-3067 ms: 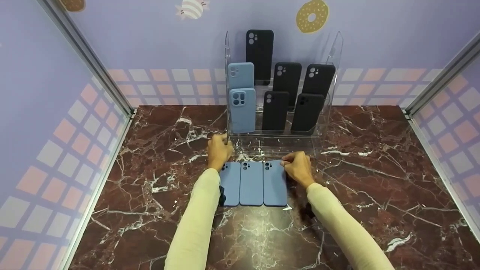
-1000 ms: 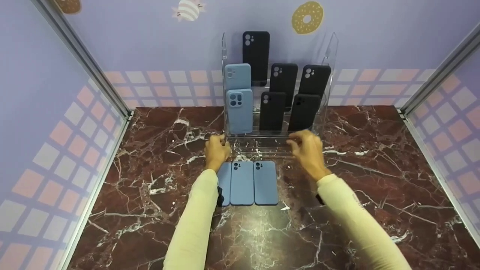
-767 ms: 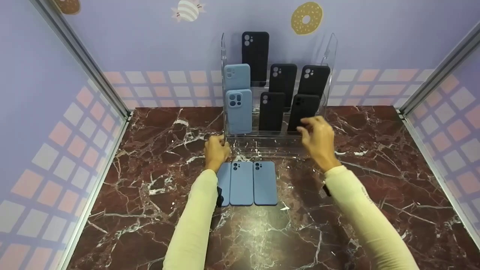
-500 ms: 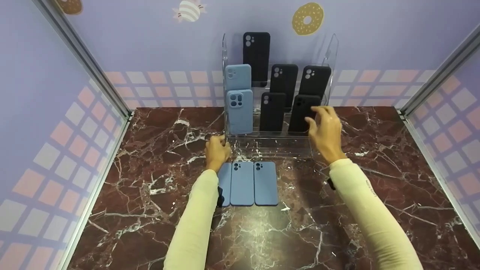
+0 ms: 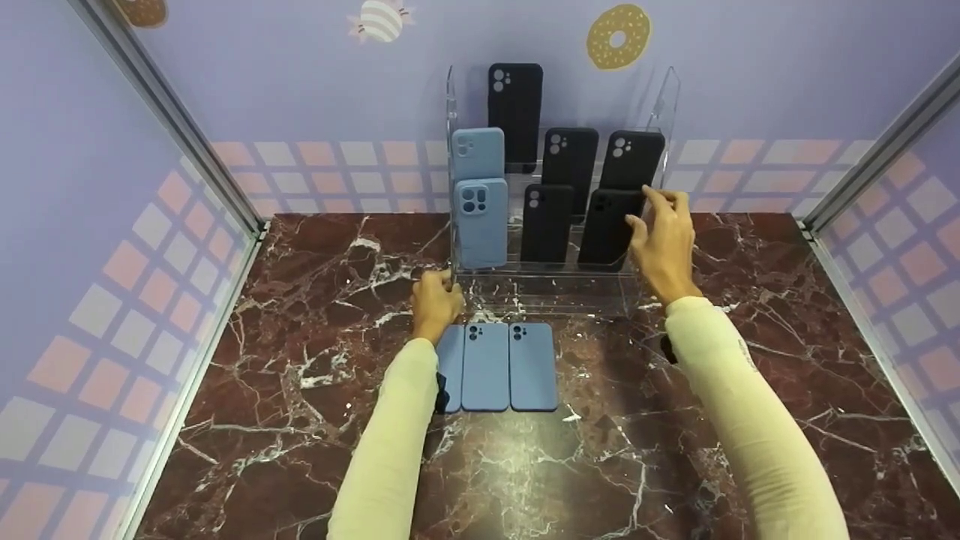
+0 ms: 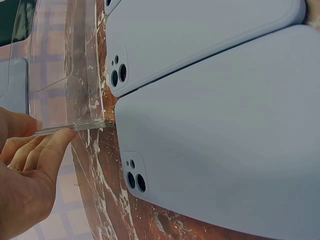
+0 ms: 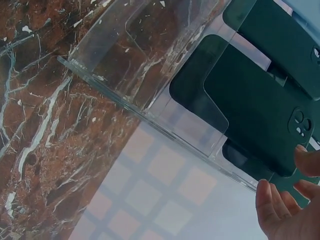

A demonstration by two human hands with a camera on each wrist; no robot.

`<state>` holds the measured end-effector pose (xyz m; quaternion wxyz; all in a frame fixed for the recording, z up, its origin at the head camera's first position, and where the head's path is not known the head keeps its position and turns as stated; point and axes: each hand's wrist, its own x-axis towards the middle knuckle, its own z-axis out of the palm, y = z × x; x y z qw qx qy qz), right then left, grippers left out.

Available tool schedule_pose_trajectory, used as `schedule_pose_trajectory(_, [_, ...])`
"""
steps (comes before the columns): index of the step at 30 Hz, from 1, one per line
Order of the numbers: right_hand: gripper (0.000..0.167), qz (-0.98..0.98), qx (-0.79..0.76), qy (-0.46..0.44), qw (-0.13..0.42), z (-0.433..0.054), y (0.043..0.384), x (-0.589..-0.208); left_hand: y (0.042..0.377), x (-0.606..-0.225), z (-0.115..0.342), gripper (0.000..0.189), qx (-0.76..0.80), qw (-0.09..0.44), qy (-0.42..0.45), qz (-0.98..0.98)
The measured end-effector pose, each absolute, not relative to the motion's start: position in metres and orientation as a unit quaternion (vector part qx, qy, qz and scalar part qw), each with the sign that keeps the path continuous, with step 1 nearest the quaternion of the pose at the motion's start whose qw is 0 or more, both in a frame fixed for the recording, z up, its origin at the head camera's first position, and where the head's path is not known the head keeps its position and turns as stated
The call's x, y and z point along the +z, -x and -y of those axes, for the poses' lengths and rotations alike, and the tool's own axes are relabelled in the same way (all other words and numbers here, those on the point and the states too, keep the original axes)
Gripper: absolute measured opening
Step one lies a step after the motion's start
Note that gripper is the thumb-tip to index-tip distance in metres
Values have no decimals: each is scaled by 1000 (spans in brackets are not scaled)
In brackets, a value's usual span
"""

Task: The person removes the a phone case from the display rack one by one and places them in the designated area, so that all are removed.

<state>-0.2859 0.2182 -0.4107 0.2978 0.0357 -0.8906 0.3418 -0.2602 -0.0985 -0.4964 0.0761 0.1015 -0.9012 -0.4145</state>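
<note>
My left hand [image 5: 437, 306] pinches the left side panel of the clear acrylic display stand [image 5: 540, 306]; in the left wrist view the thumb lies on one face of the panel, the fingers on the other. My right hand [image 5: 667, 244] is raised at the right end of the stand, thumb and fingers spread. It is nearest the front-row black phone case [image 5: 604, 229]; in the right wrist view the thumb overlaps that case's [image 7: 255, 107] camera end and the fingertips [image 7: 263, 187] meet the stand's side edge. Flat before the stand lie blue-grey phone cases [image 5: 486, 367], the leftmost partly hidden by my left arm.
Another black case [image 5: 546, 229] and a light blue case [image 5: 483, 232] share the front tier. Behind them stand a second light blue case [image 5: 478, 154] and more black ones [image 5: 571, 161], one highest [image 5: 514, 109]. Patterned walls enclose the marble-look tabletop [image 5: 300, 450].
My right hand let go of the rightmost flat case's top corner, then rose rightward along the stand to the front-right black case. The left hand kept its hold; the flat cases shifted slightly left in view.
</note>
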Motion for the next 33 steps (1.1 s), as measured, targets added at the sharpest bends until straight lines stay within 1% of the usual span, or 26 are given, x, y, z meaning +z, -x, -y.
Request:
schedule_pose_trajectory(4, [45, 896, 339, -35, 284, -218, 289, -411, 260, -498, 99, 23, -412, 79, -100, 902])
schedule_pose_trajectory(7, [44, 900, 336, -39, 275, -216, 291, -410, 260, -498, 99, 22, -410, 82, -98, 903])
schedule_pose_trajectory(11, [39, 900, 336, -41, 276, -215, 293, -410, 260, -497, 99, 23, -414, 81, -98, 902])
schedule_pose_trajectory(16, [33, 890, 347, -39, 293, -216, 294, -410, 260, -497, 99, 28, -413, 81, -96, 902])
schedule_pose_trajectory(24, [24, 859, 379, -54, 338, -218, 294, -413, 260, -497, 99, 28, -419, 85, -95, 899])
schedule_pose_trajectory(33, [15, 842, 400, -60, 358, -223, 293, -414, 260, -498, 98, 27, -419, 88, -96, 898])
